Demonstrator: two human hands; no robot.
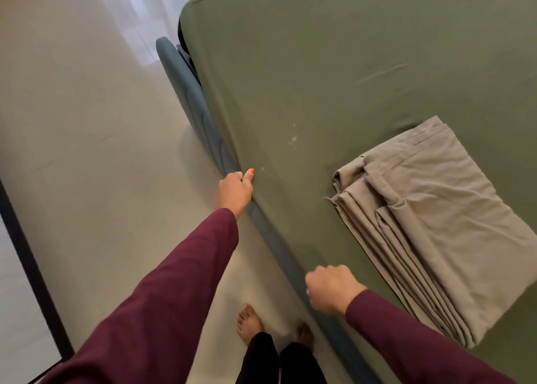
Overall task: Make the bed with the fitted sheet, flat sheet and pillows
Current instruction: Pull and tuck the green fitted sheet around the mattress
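the green fitted sheet (348, 78) lies stretched over the mattress, and both hands work its near edge. the left hand (235, 190) grips the sheet's edge at the side of the mattress, thumb on top and fingers curled under, just above the blue bed frame (186, 93). the right hand (331, 289) is clenched at the same edge closer to the person; i cannot tell whether it holds cloth. the folded grey flat sheet (430, 218) rests on top of the bed, near the right hand. no pillows are in view.

the far corner (189, 14) looks only loosely seated, so a hard pull here could pop it off. an uneven tuck could leave creases, and dragging the cloth could shift the folded sheet.
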